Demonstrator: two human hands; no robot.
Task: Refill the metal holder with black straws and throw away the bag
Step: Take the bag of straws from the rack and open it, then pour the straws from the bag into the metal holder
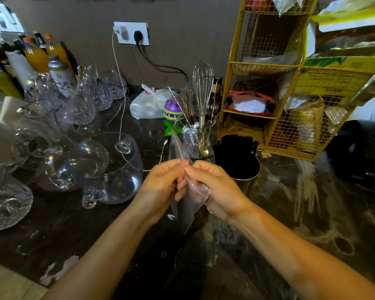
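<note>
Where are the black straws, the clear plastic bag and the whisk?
black straws (236, 146), head view, on the bundle's top ends.
clear plastic bag (187, 210), head view, on its lower hanging part.
whisk (203, 83), head view, on its wire loops.

The worktop (290, 213) is dark polished stone with pale veining and reflects light in streaks. Behind it stands a plain grey-brown wall (182, 40). A white socket plate (131, 33) is mounted on the wall, with a black plug and a white charger inserted; their cables hang down to the worktop. A yellow wire rack (266, 83) with several compartments stands at the right rear. Clear glassware (91, 163) crowds the left side, with bottles (36, 53) behind it. A strip of pale wood shows at the lower left corner.
</note>
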